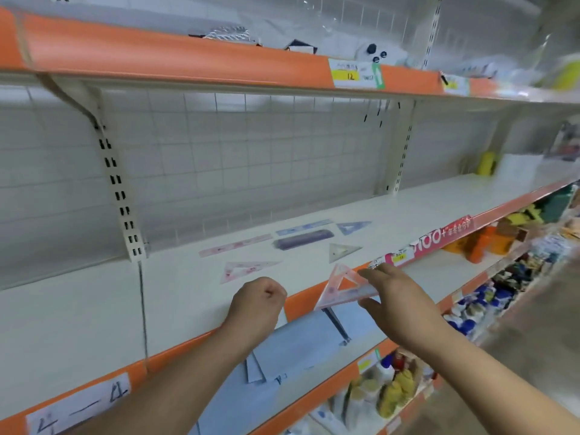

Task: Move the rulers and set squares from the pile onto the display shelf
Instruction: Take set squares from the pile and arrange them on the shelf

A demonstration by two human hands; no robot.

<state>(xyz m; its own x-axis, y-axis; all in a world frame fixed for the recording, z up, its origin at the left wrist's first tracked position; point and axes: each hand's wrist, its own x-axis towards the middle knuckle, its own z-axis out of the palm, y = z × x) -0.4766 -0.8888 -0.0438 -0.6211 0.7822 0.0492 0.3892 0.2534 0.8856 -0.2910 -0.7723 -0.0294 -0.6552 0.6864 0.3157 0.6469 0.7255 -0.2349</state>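
1. Left hand [257, 301]: I read it as a closed fist with the fingers curled in and nothing visible inside. It hangs over the front edge of the display shelf [94, 309].
2. Right hand [397, 298]: thumb and fingers pinch the held set square [340, 288], a pink see-through triangle, at its right-hand end.
3. The held set square is tilted in the air above the shelf's orange front strip [303, 301]. I cannot tell whether its lower corner touches the strip.
4. Lying flat on the shelf board, back row: a blue ruler [303, 227] with a blue set square [351, 227] to its right.
5. Middle row: a pink ruler [235, 245] on the left and a purple case [303, 239] just in front of the blue ruler. I cannot confirm contact between those two. A clear set square [342, 251] lies further right.
6. Front: a pink set square [248, 270] lies nearest the fist, apart from the other items.
7. Below the shelf edge, pale blue sheets [298, 343] show under both forearms.
8. The lower shelves at right hold packaged goods [392, 390], too blurred for me to identify.
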